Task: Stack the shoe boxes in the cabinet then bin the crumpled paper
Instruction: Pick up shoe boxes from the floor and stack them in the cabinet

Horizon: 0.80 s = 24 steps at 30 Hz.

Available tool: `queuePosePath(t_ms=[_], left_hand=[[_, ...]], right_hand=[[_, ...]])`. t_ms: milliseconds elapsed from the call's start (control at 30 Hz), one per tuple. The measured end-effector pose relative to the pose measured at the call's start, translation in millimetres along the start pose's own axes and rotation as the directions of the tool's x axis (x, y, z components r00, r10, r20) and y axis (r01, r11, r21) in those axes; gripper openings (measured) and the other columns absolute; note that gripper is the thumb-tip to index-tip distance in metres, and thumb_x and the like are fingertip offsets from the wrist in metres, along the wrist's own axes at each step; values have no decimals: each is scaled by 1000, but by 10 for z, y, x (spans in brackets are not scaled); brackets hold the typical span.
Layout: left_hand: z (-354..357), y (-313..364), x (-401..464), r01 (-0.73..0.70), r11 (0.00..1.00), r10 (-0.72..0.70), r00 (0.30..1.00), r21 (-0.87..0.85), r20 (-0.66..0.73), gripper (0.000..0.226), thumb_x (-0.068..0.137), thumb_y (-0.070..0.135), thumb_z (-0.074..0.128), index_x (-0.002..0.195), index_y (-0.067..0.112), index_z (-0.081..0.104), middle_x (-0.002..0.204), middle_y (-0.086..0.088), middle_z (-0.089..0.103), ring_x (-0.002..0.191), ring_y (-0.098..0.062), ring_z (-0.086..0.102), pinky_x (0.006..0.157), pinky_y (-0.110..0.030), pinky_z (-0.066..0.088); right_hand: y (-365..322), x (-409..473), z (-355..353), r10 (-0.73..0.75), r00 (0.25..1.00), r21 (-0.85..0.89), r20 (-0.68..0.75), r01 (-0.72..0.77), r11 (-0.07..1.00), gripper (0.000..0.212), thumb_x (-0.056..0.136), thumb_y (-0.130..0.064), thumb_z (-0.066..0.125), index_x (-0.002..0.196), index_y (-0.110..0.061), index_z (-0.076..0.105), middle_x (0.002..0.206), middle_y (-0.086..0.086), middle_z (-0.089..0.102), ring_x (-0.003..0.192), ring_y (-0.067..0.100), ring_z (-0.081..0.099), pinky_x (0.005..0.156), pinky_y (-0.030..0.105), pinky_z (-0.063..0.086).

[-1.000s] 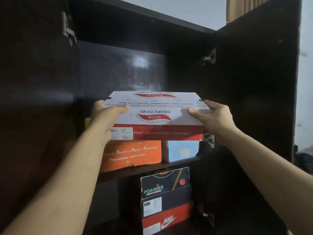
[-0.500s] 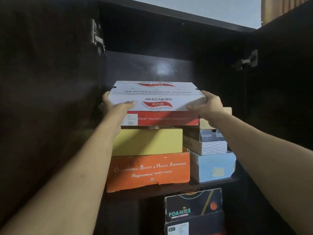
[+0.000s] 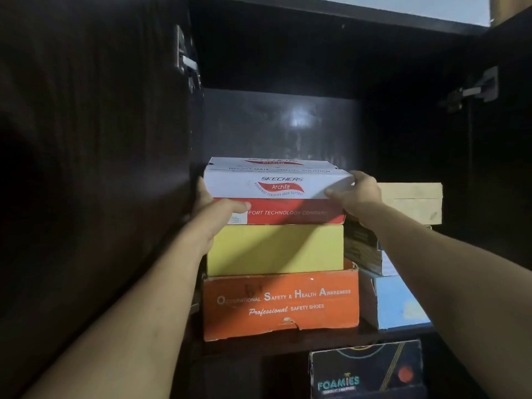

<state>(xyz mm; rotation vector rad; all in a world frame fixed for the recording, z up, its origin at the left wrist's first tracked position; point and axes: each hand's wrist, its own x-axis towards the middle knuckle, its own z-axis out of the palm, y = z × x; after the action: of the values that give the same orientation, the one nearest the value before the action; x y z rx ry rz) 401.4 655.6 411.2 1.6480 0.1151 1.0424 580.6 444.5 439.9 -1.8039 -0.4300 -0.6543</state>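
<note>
A white and red Skechers shoe box (image 3: 283,194) rests on a yellow box (image 3: 276,249), which sits on an orange safety-shoes box (image 3: 280,303) on the cabinet's upper shelf. My left hand (image 3: 214,207) grips the Skechers box's left end, thumb across its front. Its right end is held by my right hand (image 3: 357,194). To the right stands a second stack: a beige box (image 3: 411,201) on top, a patterned box (image 3: 359,249) below it, and a light blue box (image 3: 397,303) at the bottom. No crumpled paper is in view.
The dark cabinet door (image 3: 95,168) hangs open on the left, and the other door (image 3: 506,139) on the right. A black Foamies box (image 3: 365,370) sits on the lower shelf. Open space remains above both stacks under the cabinet top (image 3: 331,15).
Both hands carried the Skechers box up and deeper into the cabinet and set it on the yellow box. The view has moved closer to the shelf.
</note>
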Motion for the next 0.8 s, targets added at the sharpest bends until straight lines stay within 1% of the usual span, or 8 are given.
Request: queuePosePath(t_ms=[67, 133, 233, 467, 533, 600, 700, 800], left_hand=[[-7, -22, -10, -4, 1000, 4, 1000, 20, 13, 80, 51, 15, 79, 122, 28, 43, 119, 7, 63, 113, -16, 58, 102, -43, 46], [-9, -53, -23, -7, 1000, 6, 1000, 26, 27, 72, 59, 10, 79, 120, 23, 45, 117, 5, 64, 109, -17, 61, 100, -44, 47], [-22, -72, 4, 28, 999, -28, 999, 28, 32, 69, 58, 14, 79, 118, 22, 48, 113, 6, 67, 106, -18, 63, 99, -44, 48], [-19, -111, -16, 30, 995, -33, 999, 93, 32, 76, 55, 22, 81, 124, 26, 50, 122, 3, 63, 113, -20, 60, 101, -46, 46], [10, -91, -31, 40, 975, -39, 999, 217, -10, 100, 44, 38, 81, 135, 30, 41, 145, -2, 45, 130, -23, 47, 107, -48, 40], [128, -9, -147, 25, 917, -3, 998, 399, -55, 117, 50, 42, 81, 150, 28, 22, 161, -3, 14, 146, -25, 19, 116, -49, 25], [496, 119, -475, -114, 810, 125, 992, 575, 21, 101, 74, 34, 76, 153, 24, 14, 162, -2, 1, 149, -22, -2, 120, -46, 7], [944, 157, -830, -262, 803, 140, 956, 535, 259, 79, 78, 32, 73, 146, 27, 34, 157, -1, 25, 145, -22, 17, 118, -43, 19]], right_hand=[[-21, -13, 31, 15, 1000, -5, 6, -15, 1000, 78, 78, -33, 80, 145, -14, 44, 134, 11, 56, 121, 30, 54, 98, 45, 51], [-18, -41, 64, 37, 999, -32, 22, -36, 999, 64, 85, -30, 74, 137, -5, 47, 120, 11, 61, 105, 27, 59, 80, 38, 56], [27, -112, 99, 26, 998, -65, 58, -22, 998, 42, 89, -22, 68, 124, -3, 56, 109, 11, 65, 89, 22, 60, 57, 23, 46], [86, -223, -1, -12, 990, -60, 142, 20, 998, 36, 86, -15, 70, 120, -8, 59, 112, 9, 69, 93, 22, 66, 71, 31, 58], [74, -288, -116, -22, 985, -79, 171, 36, 996, 37, 86, -16, 71, 120, -8, 59, 110, 7, 68, 92, 20, 64, 71, 29, 55], [66, -379, -303, -34, 979, -141, 203, 64, 988, 34, 86, -20, 73, 116, -8, 59, 105, 4, 65, 91, 19, 61, 67, 25, 50], [98, -535, -701, 14, 961, -220, 276, 49, 974, 33, 87, -22, 73, 116, -11, 61, 109, 6, 66, 92, 22, 65, 66, 28, 55], [193, -705, -1185, 112, 923, -294, 367, 1, 956, 38, 86, -20, 74, 120, -8, 62, 109, 10, 67, 90, 24, 69, 66, 32, 61]])
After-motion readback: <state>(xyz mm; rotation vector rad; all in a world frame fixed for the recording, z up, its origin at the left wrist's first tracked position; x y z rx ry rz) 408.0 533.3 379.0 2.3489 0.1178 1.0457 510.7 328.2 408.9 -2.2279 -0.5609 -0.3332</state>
